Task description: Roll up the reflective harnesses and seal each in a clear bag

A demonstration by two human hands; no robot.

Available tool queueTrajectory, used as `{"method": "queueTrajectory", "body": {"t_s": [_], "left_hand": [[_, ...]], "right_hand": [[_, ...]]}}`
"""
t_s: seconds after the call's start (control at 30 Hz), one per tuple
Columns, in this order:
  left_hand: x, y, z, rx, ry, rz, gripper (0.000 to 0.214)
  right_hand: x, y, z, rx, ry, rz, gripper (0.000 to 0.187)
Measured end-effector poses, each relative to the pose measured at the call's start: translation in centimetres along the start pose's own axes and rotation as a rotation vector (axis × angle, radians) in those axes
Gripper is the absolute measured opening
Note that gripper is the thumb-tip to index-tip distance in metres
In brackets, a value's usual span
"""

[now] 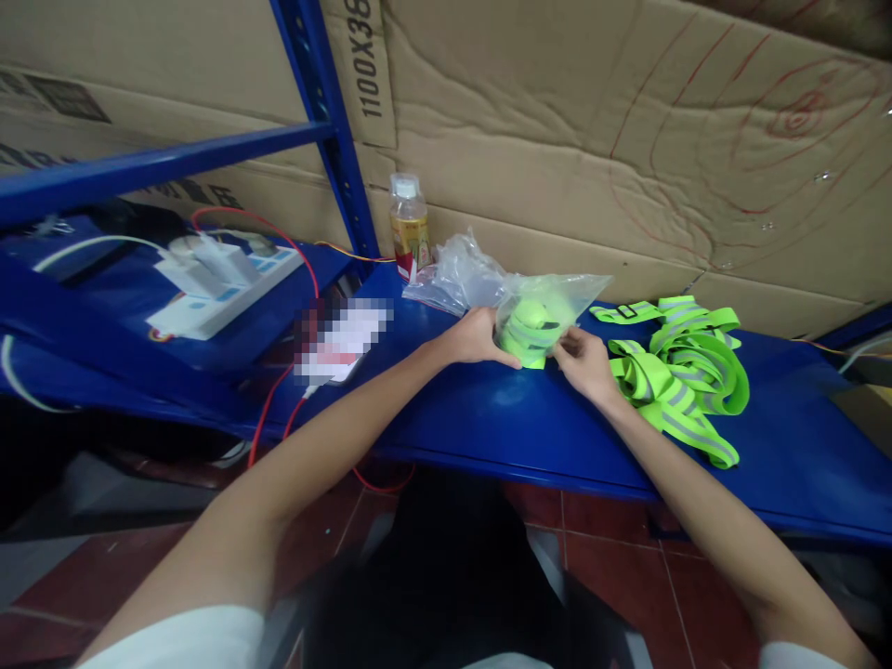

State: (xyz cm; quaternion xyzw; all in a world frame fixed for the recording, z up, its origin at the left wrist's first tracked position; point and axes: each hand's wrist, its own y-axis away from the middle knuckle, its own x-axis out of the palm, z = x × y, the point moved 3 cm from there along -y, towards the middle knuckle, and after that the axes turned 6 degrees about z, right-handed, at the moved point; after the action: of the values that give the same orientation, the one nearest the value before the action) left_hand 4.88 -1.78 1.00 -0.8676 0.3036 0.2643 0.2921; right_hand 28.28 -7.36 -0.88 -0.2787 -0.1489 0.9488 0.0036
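My left hand (479,336) is closed round a clear plastic bag (557,295) that holds a folded neon-green reflective strap (531,327), resting on the blue shelf (516,418). At the bag's right edge my right hand (583,360) pinches the plastic with fingers pressed together. Just right of that hand lies a loose pile of neon-green reflective straps (679,372) with grey bands.
A stack of empty clear bags (456,274) lies behind the held bag. A drink bottle (408,228) stands by the blue upright. A white power strip (223,279) with chargers and a red cable (279,409) sit at the left. Cardboard (592,139) lines the back.
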Motion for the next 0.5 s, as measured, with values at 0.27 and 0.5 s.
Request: {"method": "queueTrajectory", "body": {"t_s": [0.27, 0.5], "left_hand": [[0.3, 0.2, 0.3, -0.034, 0.157, -0.009, 0.077], [-0.1, 0.0, 0.0, -0.125, 0.481, -0.101, 0.063]], "right_hand": [[-0.2, 0.8, 2.3, -0.179, 0.159, 0.074, 0.032], [-0.1, 1.0, 2.6, -0.239, 0.042, 0.174, 0.062]]}}
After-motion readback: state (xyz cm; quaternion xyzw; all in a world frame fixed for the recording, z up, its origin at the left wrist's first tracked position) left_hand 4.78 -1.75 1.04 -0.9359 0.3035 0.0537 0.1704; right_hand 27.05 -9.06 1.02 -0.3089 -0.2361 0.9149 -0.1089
